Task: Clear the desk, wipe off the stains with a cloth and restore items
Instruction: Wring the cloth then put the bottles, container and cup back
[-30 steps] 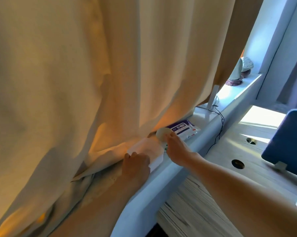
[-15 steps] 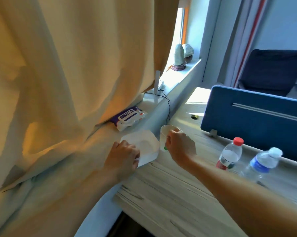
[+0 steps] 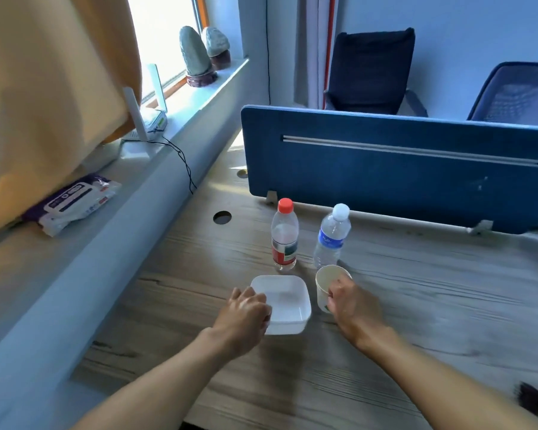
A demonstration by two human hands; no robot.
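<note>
Gripping a white dish (image 3: 287, 297) by its left rim with my left hand (image 3: 246, 311), fingers curled over the edge. My right hand (image 3: 351, 305) wraps round a paper cup (image 3: 325, 285) just right of it. Both are low at the desk (image 3: 416, 305), just in front of a red-capped bottle (image 3: 284, 237) and a white-capped bottle (image 3: 331, 237).

We take the container (image 3: 289, 302) on the desk (image 3: 416, 290) as the reference. The cup (image 3: 325, 288) is just right of it, not touching. Two bottles stand behind it: the left bottle (image 3: 284, 240) directly behind, the right bottle (image 3: 331, 240) behind-right, just behind the cup. The partition (image 3: 385, 169) runs behind both. The cable hole (image 3: 222, 217) lies behind-left. The windowsill (image 3: 84, 243) runs along the left, carrying the wipes pack (image 3: 72, 203), with the router (image 3: 149, 119) and the stones (image 3: 196, 55) farther back. Our left hand (image 3: 246, 315) grips the near-left corner; our right hand (image 3: 351, 305) holds the cup.
</note>
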